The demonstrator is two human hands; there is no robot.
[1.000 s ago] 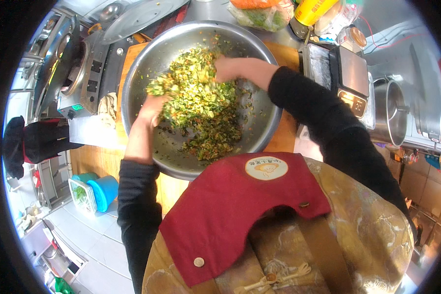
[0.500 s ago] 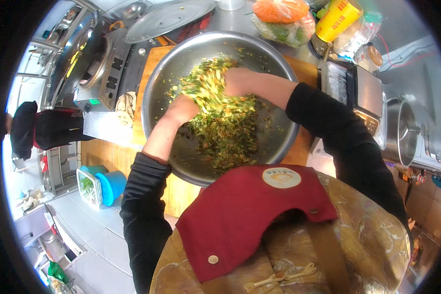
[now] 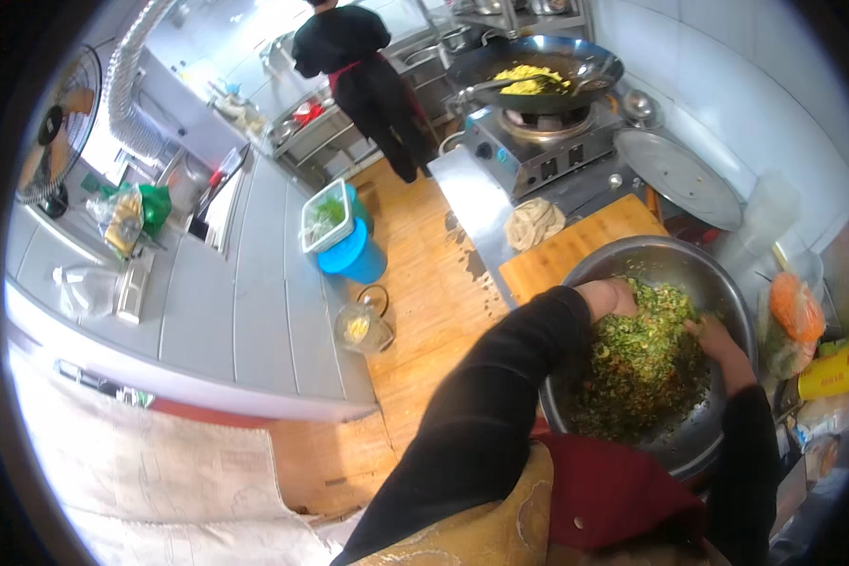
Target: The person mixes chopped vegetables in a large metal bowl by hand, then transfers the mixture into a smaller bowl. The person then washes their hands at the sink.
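Observation:
A wide steel bowl (image 3: 646,247) holds a heap of finely chopped green vegetable mix (image 3: 643,354) with orange and pale bits. My left hand (image 3: 616,298) dips into the heap at its far left side, fingers curled down into the mix. Across the heap, my right hand (image 3: 713,341) reaches in from the right, its fingertips sunk in the mix. Both hands grip at the food, and the buried fingertips are hidden. Under the bowl's far left rim lies a wooden cutting board (image 3: 580,247).
Beyond the board stand a crumpled cloth (image 3: 535,223), a gas stove (image 3: 524,151) and a wok (image 3: 472,68) with yellow food. A round lid (image 3: 679,179) lies behind the bowl. Bagged orange food (image 3: 798,307) is at right. Another person (image 3: 349,57) stands far off; blue buckets (image 3: 354,257) sit left.
The view has swung left, so the bowl now appears lower right and the stove, floor and other person show more fully. My hands remain in the mix, now farther apart.

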